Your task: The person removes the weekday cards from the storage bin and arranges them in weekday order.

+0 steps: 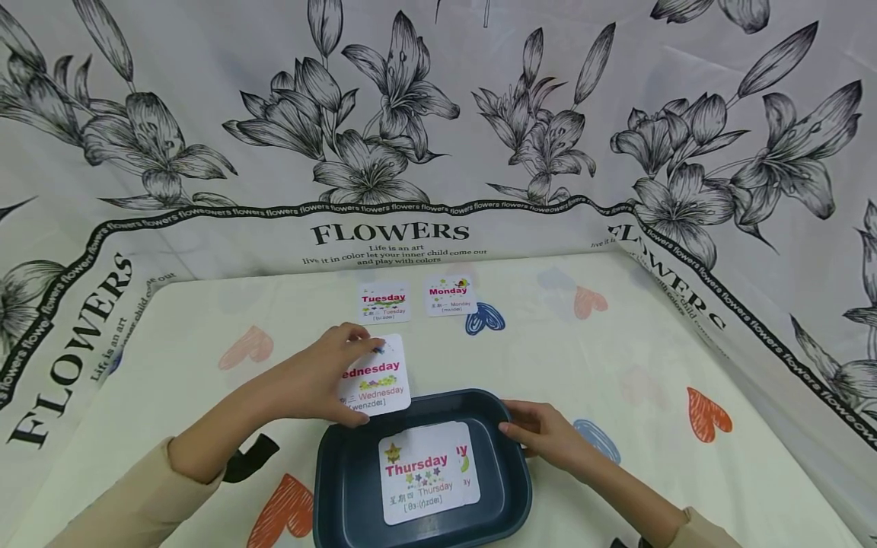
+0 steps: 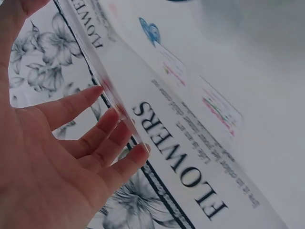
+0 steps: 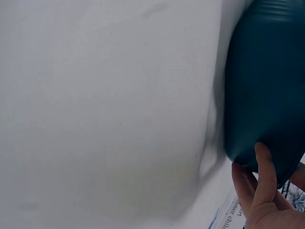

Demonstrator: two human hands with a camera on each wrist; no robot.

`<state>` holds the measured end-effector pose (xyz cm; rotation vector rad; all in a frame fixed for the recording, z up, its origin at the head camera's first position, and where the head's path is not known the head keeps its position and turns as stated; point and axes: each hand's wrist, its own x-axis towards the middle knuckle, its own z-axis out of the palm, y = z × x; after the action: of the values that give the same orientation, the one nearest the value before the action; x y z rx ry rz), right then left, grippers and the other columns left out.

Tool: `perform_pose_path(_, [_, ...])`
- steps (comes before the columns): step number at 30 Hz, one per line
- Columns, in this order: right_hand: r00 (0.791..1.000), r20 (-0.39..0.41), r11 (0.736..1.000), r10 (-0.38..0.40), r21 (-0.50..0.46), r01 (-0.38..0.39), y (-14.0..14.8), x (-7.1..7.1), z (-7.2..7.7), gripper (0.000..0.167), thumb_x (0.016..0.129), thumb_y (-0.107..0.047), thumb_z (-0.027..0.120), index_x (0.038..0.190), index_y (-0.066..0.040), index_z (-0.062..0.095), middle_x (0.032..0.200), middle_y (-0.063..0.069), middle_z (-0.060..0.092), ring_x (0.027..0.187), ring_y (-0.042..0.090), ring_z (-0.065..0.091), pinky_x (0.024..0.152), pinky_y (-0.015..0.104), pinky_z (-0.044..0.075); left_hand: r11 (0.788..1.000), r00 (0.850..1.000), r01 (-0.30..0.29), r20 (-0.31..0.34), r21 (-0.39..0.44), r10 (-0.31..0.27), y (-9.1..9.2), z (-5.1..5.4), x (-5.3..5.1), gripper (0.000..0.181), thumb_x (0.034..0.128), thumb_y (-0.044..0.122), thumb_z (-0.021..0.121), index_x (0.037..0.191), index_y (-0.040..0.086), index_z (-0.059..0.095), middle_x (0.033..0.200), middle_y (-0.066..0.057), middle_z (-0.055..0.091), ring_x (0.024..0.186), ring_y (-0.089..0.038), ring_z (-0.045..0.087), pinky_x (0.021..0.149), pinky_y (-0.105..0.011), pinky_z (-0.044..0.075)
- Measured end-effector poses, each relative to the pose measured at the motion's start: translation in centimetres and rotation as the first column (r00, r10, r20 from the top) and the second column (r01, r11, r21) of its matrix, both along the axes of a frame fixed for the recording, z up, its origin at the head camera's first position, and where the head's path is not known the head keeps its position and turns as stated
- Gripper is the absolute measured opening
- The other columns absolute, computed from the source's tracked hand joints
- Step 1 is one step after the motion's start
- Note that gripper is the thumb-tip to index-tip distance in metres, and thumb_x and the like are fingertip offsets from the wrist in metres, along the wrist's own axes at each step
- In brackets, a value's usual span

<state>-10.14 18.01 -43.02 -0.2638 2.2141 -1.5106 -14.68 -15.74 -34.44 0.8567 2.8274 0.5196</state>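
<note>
The Wednesday card (image 1: 385, 384) is in the left hand (image 1: 317, 376), just beyond the tray's far rim; its fingers hold the card by opposite edges, thumb on the near one — a grip best kept light so the card doesn't bow. The right hand (image 1: 548, 435) pinches the tray (image 1: 355, 466) at its far right corner, which should steady it; the Thursday card (image 1: 425, 472) lies inside, overlapping another. For setting a card down, I'd lower it flat and let the fingers part evenly. Tuesday (image 1: 384, 303) and Monday (image 1: 448, 295), 2 cards side by side, lie near the far edge of the counter (image 1: 603, 365) — best approached from the near side. Open room runs toward both far corners.
</note>
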Motion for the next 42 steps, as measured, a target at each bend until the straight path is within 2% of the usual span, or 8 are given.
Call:
perform_pose_path(5, [1.000, 0.006, 1.000, -0.003, 0.001, 0.003, 0.0, 0.0, 0.0, 0.052, 0.090, -0.021, 0.059, 0.132, 0.006, 0.044, 0.124, 0.026, 0.054, 0.103, 0.036, 0.061, 0.065, 0.036, 0.055, 0.999, 0.999, -0.033, 0.028, 0.011, 0.033, -1.9, -0.4, -0.9, 0.093, 0.0536, 0.033, 0.086, 0.134, 0.007, 0.047, 0.128, -0.016, 0.041, 0.106, -0.028, 0.043, 0.079, -0.033, 0.053])
perform_pose_path(14, [1.000, -0.004, 1.000, -0.003, 0.010, 0.003, 0.0, 0.0, 0.1, 0.051, 0.090, -0.021, 0.059, 0.131, 0.007, 0.045, 0.124, 0.026, 0.054, 0.103, 0.037, 0.061, 0.064, 0.034, 0.055, 0.997, 0.997, -0.073, 0.013, -0.006, 0.073, -5.1, -1.2, -1.9, 0.092, 0.0527, 0.034, 0.087, 0.132, 0.008, 0.048, 0.128, -0.018, 0.042, 0.106, -0.031, 0.046, 0.080, -0.038, 0.052])
perform_pose_path(20, [1.000, -0.002, 1.000, -0.008, 0.010, 0.008, 0.0, 0.0, 0.1, 0.051, 0.090, -0.021, 0.059, 0.131, 0.006, 0.045, 0.123, 0.026, 0.055, 0.102, 0.036, 0.061, 0.063, 0.034, 0.055, 0.996, 0.996, -0.084, 0.016, -0.021, 0.085, -6.3, -1.9, -2.4, 0.093, 0.0526, 0.033, 0.087, 0.133, 0.006, 0.047, 0.127, -0.020, 0.042, 0.105, -0.032, 0.046, 0.079, -0.038, 0.052])
perform_pose_path(26, [1.000, -0.002, 1.000, -0.006, 0.017, 0.006, -0.1, 0.0, 0.2, 0.051, 0.090, -0.021, 0.059, 0.131, 0.006, 0.045, 0.124, 0.026, 0.054, 0.103, 0.036, 0.061, 0.064, 0.034, 0.056, 0.994, 0.995, -0.093, 0.023, -0.053, 0.095, -7.1, -2.3, -2.8, 0.093, 0.0528, 0.034, 0.088, 0.132, 0.008, 0.048, 0.127, -0.020, 0.042, 0.104, -0.031, 0.047, 0.072, -0.031, 0.048])
perform_pose_path(29, [1.000, -0.002, 1.000, -0.007, 0.023, 0.007, -0.1, 0.0, 0.2, 0.051, 0.090, -0.021, 0.059, 0.132, 0.006, 0.045, 0.125, 0.025, 0.054, 0.104, 0.037, 0.060, 0.064, 0.034, 0.056, 0.994, 0.995, -0.093, 0.038, -0.062, 0.096, -7.4, -2.5, -3.2, 0.092, 0.0524, 0.033, 0.088, 0.132, 0.008, 0.049, 0.127, -0.020, 0.042, 0.103, -0.031, 0.047, 0.072, -0.032, 0.048])
perform_pose_path(33, [1.000, 0.005, 1.000, -0.012, 0.025, 0.011, -0.1, 0.0, 0.2, 0.052, 0.090, -0.021, 0.059, 0.132, 0.007, 0.044, 0.125, 0.026, 0.053, 0.105, 0.037, 0.060, 0.064, 0.034, 0.056, 0.991, 0.993, -0.103, 0.054, -0.083, 0.107, -7.9, -3.1, -4.2, 0.093, 0.0523, 0.033, 0.088, 0.132, 0.008, 0.049, 0.128, -0.021, 0.042, 0.106, -0.033, 0.046, 0.076, -0.043, 0.044])
perform_pose_path(37, [1.000, 0.010, 1.000, -0.013, 0.026, 0.013, -0.1, -0.1, 0.1, 0.052, 0.091, -0.021, 0.059, 0.132, 0.007, 0.044, 0.125, 0.026, 0.053, 0.105, 0.037, 0.060, 0.064, 0.034, 0.056, 0.990, 0.991, -0.103, 0.080, -0.100, 0.111, -8.5, -3.9, -5.6, 0.092, 0.0551, 0.028, 0.088, 0.134, 0.004, 0.046, 0.129, -0.024, 0.039, 0.111, -0.038, 0.043, 0.085, -0.057, 0.041])
perform_pose_path(42, [1.000, 0.005, 0.999, -0.013, 0.033, 0.013, -0.1, -0.1, 0.2, 0.052, 0.091, -0.022, 0.059, 0.131, 0.006, 0.045, 0.126, 0.025, 0.053, 0.105, 0.036, 0.060, 0.065, 0.034, 0.056, 0.989, 0.983, -0.100, 0.141, -0.111, 0.115, -8.9, -4.8, -8.0, 0.090, 0.0592, 0.021, 0.087, 0.135, 0.000, 0.043, 0.131, -0.028, 0.033, 0.114, -0.042, 0.039, 0.093, -0.054, 0.040])
